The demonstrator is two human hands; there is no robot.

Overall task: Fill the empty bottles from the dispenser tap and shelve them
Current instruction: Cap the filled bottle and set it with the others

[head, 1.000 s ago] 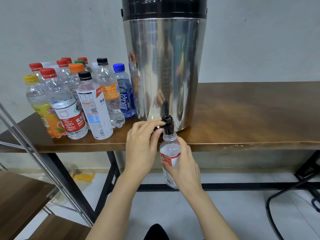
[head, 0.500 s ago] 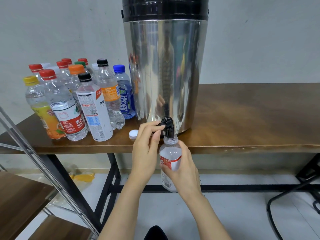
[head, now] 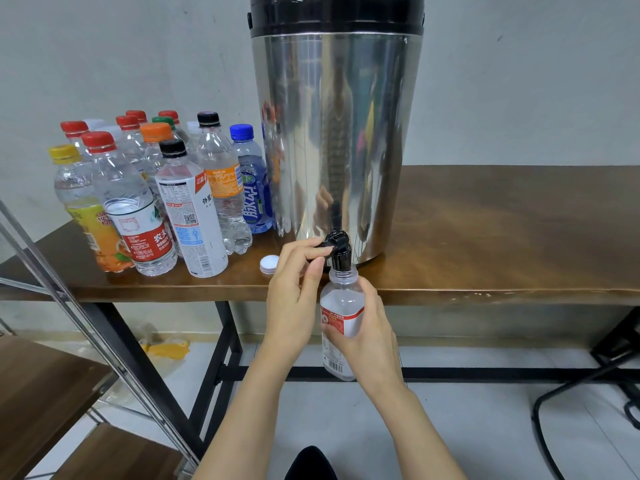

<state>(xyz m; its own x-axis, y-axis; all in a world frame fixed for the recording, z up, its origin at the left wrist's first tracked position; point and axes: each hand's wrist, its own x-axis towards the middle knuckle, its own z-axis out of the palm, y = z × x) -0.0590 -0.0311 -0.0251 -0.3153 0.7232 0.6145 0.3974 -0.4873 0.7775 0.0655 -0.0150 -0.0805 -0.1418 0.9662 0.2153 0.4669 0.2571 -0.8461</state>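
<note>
A brown wooden table point(head: 502, 230) is set against a pale wall and runs across the whole view. A tall steel dispenser point(head: 336, 133) with a black band at its top is stood near the table's front edge, about midway along it. A shelf unit point(head: 41, 393) of wooden boards and slanting metal rails is seen at the lower left, below the table's left end. A cluster of capped bottles point(head: 156, 188) is grouped on the left part of the table, just beside the dispenser; red, orange, yellow, green, black and blue caps are seen.

The left hand point(head: 294, 299) is raised at the front edge, and the lever of the black tap point(head: 337, 247) is pinched between its thumb and curled forefinger. The right hand point(head: 367, 337) is wrapped round the uncapped bottle point(head: 341, 306), with the thumb laid across the red-and-white label. This bottle is held upright just off the front edge, its open mouth set directly under the tap's spout. Whether water is running cannot be told. A white cap point(head: 269, 264) is laid near the front edge, between the cluster and the tap.
</note>
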